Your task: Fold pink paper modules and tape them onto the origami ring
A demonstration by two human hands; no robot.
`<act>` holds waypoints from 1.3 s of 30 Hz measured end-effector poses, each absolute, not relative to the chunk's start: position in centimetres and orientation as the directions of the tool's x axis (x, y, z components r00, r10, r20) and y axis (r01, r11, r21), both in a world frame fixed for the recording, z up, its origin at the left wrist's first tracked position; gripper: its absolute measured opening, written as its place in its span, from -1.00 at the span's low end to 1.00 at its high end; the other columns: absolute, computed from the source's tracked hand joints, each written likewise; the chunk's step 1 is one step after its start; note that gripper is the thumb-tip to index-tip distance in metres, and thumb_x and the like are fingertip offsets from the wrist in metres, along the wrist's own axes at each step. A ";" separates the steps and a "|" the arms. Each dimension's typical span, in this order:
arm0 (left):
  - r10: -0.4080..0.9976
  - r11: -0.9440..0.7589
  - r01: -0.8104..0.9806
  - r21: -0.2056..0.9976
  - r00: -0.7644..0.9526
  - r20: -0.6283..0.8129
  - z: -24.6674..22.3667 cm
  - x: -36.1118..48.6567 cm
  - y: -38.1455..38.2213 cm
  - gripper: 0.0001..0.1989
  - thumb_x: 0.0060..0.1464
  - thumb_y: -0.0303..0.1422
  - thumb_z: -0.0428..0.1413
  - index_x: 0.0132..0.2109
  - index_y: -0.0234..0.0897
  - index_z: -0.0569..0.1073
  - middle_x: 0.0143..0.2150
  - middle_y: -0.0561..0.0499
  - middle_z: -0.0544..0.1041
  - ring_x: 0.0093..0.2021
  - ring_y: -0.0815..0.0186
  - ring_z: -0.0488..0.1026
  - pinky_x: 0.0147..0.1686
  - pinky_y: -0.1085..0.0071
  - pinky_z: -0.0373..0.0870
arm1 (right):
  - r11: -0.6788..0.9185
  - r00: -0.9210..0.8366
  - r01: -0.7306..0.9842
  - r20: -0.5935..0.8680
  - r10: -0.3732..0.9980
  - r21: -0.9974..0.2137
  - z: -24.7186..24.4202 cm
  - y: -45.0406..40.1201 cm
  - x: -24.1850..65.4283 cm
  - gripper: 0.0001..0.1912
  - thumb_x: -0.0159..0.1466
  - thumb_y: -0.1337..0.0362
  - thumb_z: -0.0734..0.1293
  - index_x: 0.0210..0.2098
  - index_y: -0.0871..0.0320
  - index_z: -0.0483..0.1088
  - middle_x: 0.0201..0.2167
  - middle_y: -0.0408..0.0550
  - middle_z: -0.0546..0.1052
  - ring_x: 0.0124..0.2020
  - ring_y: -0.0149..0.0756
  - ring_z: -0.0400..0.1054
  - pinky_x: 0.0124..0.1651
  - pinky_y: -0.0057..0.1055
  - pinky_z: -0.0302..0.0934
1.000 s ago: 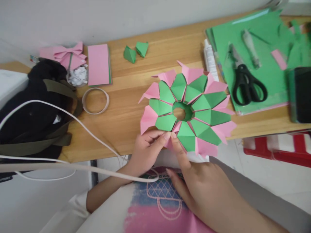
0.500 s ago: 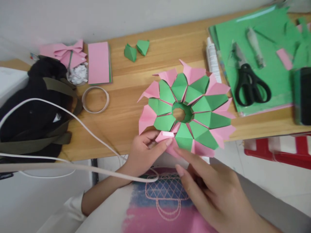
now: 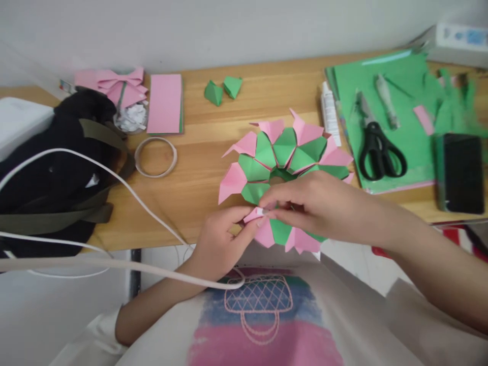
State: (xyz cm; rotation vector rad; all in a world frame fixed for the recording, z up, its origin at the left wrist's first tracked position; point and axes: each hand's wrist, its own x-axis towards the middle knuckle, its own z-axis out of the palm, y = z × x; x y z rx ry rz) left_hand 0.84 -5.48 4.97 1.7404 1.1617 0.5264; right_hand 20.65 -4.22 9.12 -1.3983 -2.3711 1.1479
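A ring-shaped paper flower [image 3: 284, 147], with green inner petals and pink pointed tips, is held at the table's front edge. My left hand [image 3: 224, 244] pinches a pink flap [image 3: 253, 215] at its lower left between thumb and fingers. My right hand [image 3: 312, 206] reaches across the ring's lower right part, its thumb and index finger closed at the same flap, beside a small white patch. What the right fingertips grip is too small to make out. The right hand hides part of the ring's centre and right side.
Black scissors [image 3: 377, 150] lie on green sheets [image 3: 412, 162], near a glue tube [image 3: 330, 114] and a phone [image 3: 459, 173]. Left are a tape roll [image 3: 156, 157], pink paper [image 3: 164, 103], a black bag [image 3: 64, 168] and a white cable [image 3: 152, 218]. Two green pieces [image 3: 213, 93] lie behind.
My right hand has moved up and over the ring, its fingers closing at the pink flap. My left hand keeps its pinch. The view has shifted slightly.
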 end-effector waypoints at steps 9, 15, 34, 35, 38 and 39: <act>0.886 -0.184 0.508 0.841 0.456 -0.082 5.4 0.1 -5.0 -0.83 0.16 -0.36 0.07 -0.35 -0.26 0.52 -0.43 0.11 0.56 -0.41 0.42 0.45 -0.39 0.54 0.30 | 0.309 -0.684 0.523 -0.174 0.709 -0.794 8.5 -2.1 20.8 -0.88 0.28 0.34 0.23 -0.32 0.15 0.41 -0.61 -0.30 0.37 -0.62 -0.56 0.14 -0.50 -0.52 -0.05; 0.870 -0.260 0.548 0.795 0.491 -0.054 5.7 0.0 -4.5 -0.70 0.19 -0.35 0.05 -0.51 -0.31 0.42 -0.59 0.15 0.38 -0.54 0.48 0.31 -0.50 0.54 0.16 | 0.366 -0.716 0.476 -0.111 0.689 -0.800 8.7 -1.7 20.4 -0.87 0.29 0.39 0.22 -0.31 0.16 0.41 -0.58 -0.28 0.41 -0.61 -0.58 0.15 -0.50 -0.55 -0.02; 0.836 -0.146 0.534 0.833 0.517 -0.186 5.7 0.3 -4.4 -0.69 0.19 -0.35 0.03 -0.52 -0.32 0.32 -0.56 0.15 0.32 -0.51 0.49 0.27 -0.50 0.52 0.10 | 0.392 -0.774 0.384 -0.060 0.630 -0.836 7.5 -1.4 20.9 -0.88 0.29 0.42 0.21 -0.31 0.17 0.38 -0.54 -0.26 0.38 -0.56 -0.58 0.13 -0.48 -0.57 0.00; 0.835 -0.140 0.532 0.835 0.517 -0.190 5.7 0.3 -4.4 -0.69 0.19 -0.35 0.03 -0.52 -0.32 0.32 -0.55 0.15 0.33 -0.51 0.48 0.27 -0.49 0.52 0.11 | 0.388 -0.774 0.387 -0.065 0.630 -0.836 7.5 -1.5 20.9 -0.88 0.29 0.41 0.20 -0.31 0.17 0.37 -0.54 -0.26 0.37 -0.56 -0.58 0.13 -0.48 -0.57 0.00; 0.835 -0.122 0.525 0.842 0.513 -0.199 5.6 0.3 -4.4 -0.70 0.18 -0.33 0.04 -0.51 -0.31 0.34 -0.53 0.14 0.35 -0.50 0.47 0.28 -0.48 0.52 0.13 | 0.380 -0.773 0.409 -0.093 0.628 -0.830 7.5 -1.5 20.9 -0.86 0.32 0.38 0.19 -0.31 0.17 0.37 -0.52 -0.25 0.38 -0.54 -0.59 0.13 -0.46 -0.58 0.00; 0.835 -0.115 0.524 0.844 0.511 -0.203 5.5 0.4 -4.3 -0.70 0.18 -0.32 0.04 -0.51 -0.31 0.34 -0.54 0.14 0.35 -0.50 0.46 0.28 -0.49 0.52 0.13 | 0.382 -0.773 0.415 -0.098 0.627 -0.826 7.5 -1.5 20.9 -0.86 0.32 0.37 0.19 -0.31 0.17 0.37 -0.51 -0.25 0.38 -0.53 -0.59 0.14 -0.46 -0.58 0.00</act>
